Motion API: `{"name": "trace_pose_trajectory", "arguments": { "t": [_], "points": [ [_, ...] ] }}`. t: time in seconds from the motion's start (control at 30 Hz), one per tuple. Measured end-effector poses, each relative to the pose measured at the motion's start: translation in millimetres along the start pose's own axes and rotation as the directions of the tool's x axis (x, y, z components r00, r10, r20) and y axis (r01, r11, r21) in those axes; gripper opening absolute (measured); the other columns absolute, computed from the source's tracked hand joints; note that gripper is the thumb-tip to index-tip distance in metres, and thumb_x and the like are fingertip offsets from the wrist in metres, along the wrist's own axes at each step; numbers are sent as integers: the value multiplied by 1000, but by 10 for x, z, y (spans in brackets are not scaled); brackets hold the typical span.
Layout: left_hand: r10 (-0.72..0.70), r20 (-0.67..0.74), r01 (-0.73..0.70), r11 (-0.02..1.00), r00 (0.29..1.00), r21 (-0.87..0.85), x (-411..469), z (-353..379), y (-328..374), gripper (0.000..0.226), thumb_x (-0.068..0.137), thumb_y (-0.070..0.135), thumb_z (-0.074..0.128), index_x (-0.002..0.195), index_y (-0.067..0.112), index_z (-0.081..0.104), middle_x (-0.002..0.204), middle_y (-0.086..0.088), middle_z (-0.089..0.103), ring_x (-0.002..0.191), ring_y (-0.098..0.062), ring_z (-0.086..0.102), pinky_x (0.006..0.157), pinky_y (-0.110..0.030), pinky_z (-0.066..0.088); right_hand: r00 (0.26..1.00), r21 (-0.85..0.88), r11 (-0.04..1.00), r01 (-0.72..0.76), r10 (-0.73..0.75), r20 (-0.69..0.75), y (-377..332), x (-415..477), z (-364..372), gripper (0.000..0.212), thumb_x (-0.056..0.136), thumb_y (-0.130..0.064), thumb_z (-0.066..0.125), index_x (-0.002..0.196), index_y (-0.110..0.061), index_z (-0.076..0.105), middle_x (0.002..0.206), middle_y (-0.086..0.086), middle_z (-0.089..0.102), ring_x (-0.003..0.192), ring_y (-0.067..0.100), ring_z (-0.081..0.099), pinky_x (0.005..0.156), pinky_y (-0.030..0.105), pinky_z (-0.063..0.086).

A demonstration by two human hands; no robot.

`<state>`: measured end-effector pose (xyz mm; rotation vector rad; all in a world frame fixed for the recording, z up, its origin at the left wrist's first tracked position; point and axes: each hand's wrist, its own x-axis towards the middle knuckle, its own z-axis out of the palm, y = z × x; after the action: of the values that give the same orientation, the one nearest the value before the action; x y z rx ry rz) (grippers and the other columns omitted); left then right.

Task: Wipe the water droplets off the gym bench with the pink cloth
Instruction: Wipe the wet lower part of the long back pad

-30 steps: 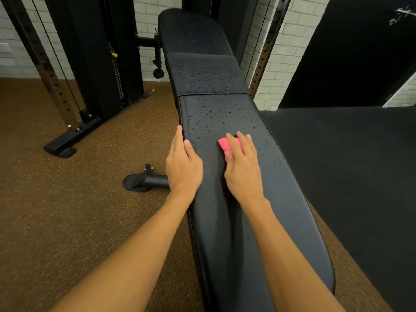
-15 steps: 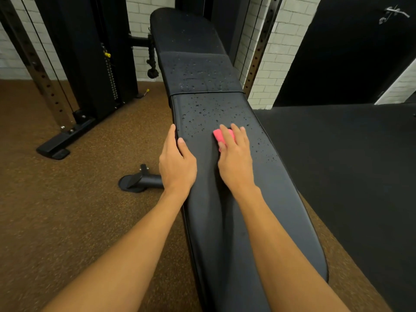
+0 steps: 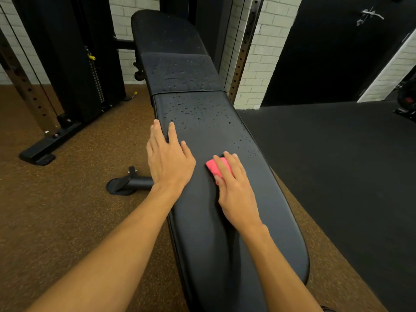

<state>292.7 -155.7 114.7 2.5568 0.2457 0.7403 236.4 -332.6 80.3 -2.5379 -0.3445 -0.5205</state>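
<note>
A long black padded gym bench runs away from me. Water droplets dot its far half and its right edge; the near half looks dry. My right hand lies flat on a folded pink cloth and presses it onto the pad, right of the middle; most of the cloth is hidden under the fingers. My left hand rests flat on the bench's left edge with straight fingers, a little ahead of the cloth.
A black bench foot sticks out on the brown floor at the left. A cable machine with its weight stack stands at the far left. Black matting covers the floor to the right, and a white brick wall lies behind.
My right hand has drawn the pink cloth back toward me and to the right. The strip it crossed shows fewer droplets. My left hand stays on the left edge.
</note>
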Motion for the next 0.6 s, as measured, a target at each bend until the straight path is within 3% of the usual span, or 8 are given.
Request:
{"name": "trace_pose_trajectory", "arguments": {
  "t": [0.17,0.33,0.47,0.6],
  "points": [
    [-2,51,-2,997,999,72,96,28,143,67,104,35,47,165,11,31,175,-25,6,164,-40,4,131,-55,18,982,4,983,-182,182,-52,291,62,-164,49,116,-26,41,165,-27,40,176,-2,26,166,18,11,129,35,22],
    [-17,33,13,995,999,99,145,53,169,68,103,42,45,164,16,32,176,-21,7,164,-39,4,127,-57,23,960,51,964,-260,264,-94,332,549,-133,48,116,-25,41,164,-20,42,174,6,29,166,27,11,131,50,27],
    [-25,1,24,996,1000,91,137,72,188,66,101,40,46,163,17,36,176,-21,11,164,-39,8,126,-56,25,987,31,988,-151,153,-46,245,803,-75,47,116,-24,41,163,-21,42,173,7,31,165,28,12,131,49,27],
    [-25,-6,25,995,1000,100,135,82,181,66,101,40,46,162,17,36,176,-21,13,163,-39,9,125,-56,27,998,5,999,50,-50,49,291,487,-146,48,116,-26,43,163,-28,42,174,-7,29,165,13,11,128,27,19]
  ]
}}
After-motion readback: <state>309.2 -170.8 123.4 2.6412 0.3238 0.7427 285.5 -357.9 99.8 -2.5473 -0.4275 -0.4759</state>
